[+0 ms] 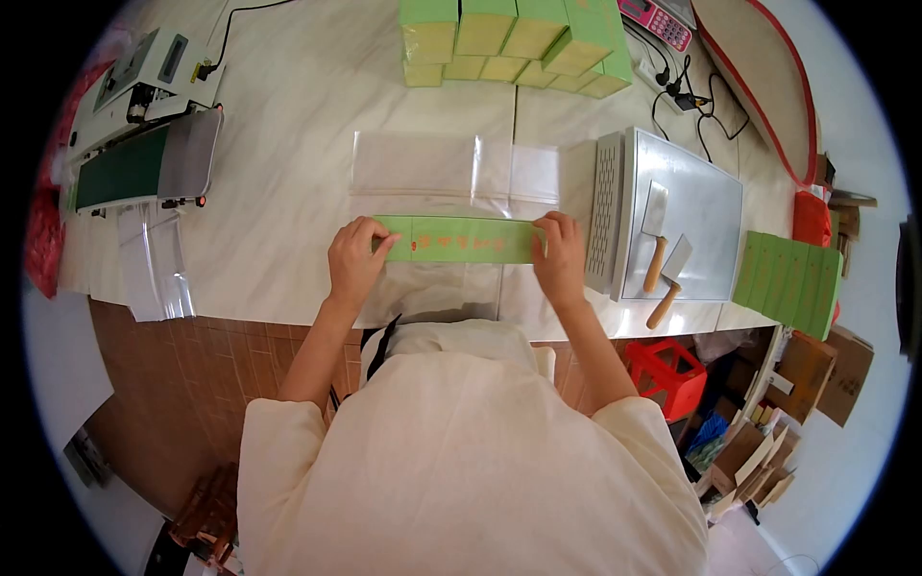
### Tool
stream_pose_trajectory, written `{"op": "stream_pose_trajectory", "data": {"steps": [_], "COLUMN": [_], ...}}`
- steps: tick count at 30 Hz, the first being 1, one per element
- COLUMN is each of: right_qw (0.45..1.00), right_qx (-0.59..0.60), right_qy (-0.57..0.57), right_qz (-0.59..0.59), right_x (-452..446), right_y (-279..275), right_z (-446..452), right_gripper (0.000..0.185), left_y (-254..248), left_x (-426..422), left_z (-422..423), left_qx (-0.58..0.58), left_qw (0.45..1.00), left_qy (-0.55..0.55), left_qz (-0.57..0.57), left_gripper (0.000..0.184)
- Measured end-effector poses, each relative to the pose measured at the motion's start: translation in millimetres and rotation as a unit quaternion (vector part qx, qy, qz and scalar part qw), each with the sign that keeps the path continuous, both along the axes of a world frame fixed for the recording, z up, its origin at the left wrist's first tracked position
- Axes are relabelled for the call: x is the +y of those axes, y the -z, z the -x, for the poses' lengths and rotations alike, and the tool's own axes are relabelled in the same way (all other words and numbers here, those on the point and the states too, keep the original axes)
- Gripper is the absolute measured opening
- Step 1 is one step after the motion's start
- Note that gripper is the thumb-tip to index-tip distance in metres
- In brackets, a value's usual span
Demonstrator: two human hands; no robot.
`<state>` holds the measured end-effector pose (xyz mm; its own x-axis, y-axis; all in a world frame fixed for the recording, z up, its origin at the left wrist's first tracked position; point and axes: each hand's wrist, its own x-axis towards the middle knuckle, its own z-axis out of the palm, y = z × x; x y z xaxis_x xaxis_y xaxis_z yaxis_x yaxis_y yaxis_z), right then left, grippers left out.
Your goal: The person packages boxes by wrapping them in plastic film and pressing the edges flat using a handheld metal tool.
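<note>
Head view: left hand (359, 257) and right hand (561, 252) pinch opposite ends of the long green box (459, 239). Box lies over the counter (279, 182), nearest the person. Relative to box: clear film (413, 165) just beyond; metal plate (687, 226) with two spatulas (663, 254) to its right.

A long green box (461, 239) with orange print lies crosswise, apparently flat, over clear plastic film (413, 168).
</note>
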<state>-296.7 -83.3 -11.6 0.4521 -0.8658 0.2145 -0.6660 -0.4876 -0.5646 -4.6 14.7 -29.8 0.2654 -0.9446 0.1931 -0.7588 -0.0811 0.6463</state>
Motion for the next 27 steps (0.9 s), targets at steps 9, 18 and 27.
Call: {"op": "stream_pose_trajectory", "data": {"steps": [9,18,27], "right_qw": [0.983,0.988,0.986], "right_qx": [0.029,0.002,-0.052], "right_qy": [-0.180,-0.148,-0.135], "right_qz": [0.024,-0.033,-0.079], "right_x": [54.4,48.1,37.4], "right_y": [11.2,18.7,11.2], "right_z": [-106.1,-114.8,-116.3], "right_gripper": [0.046,0.039,0.033], "left_y": [7.0,11.2,-26.6], "left_x": [-0.1,10.3,-11.9], "left_z": [1.3,-74.2,-36.1], "left_qx": [0.027,0.021,0.017], "left_qw": [1.000,0.984,0.994], "left_qy": [-0.014,-0.177,0.092], "left_qz": [-0.007,0.007,-0.064], "left_gripper": [0.021,0.010,0.026]}}
